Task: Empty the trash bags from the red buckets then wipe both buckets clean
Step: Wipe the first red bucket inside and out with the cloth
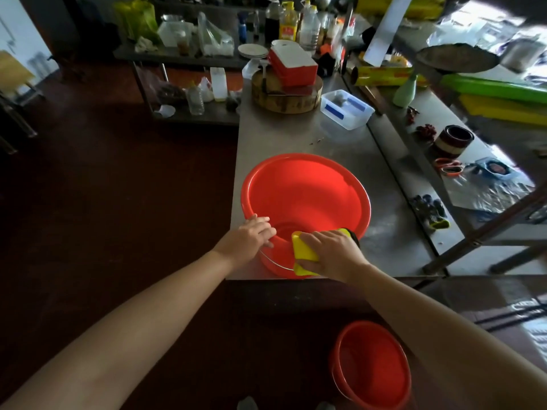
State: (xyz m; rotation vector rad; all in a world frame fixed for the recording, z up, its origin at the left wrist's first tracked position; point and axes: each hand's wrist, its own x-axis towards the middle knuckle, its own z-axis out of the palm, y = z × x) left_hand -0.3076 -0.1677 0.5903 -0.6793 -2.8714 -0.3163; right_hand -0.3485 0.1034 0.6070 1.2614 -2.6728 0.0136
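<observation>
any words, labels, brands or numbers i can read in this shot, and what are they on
No text here is readable.
Yellow oil bottle: red label, print too blurred to read.
Yellow-green roll box: print too blurred to read.
Table bucket, floor bucket, yellow sponge: no text visible.

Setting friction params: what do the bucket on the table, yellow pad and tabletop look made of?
Bucket on the table: glossy red plastic, soft highlights on its wall.
Yellow pad: likely sponge, matte, with a dark scouring layer.
Tabletop: probably brushed stainless steel, dull grey sheen.
</observation>
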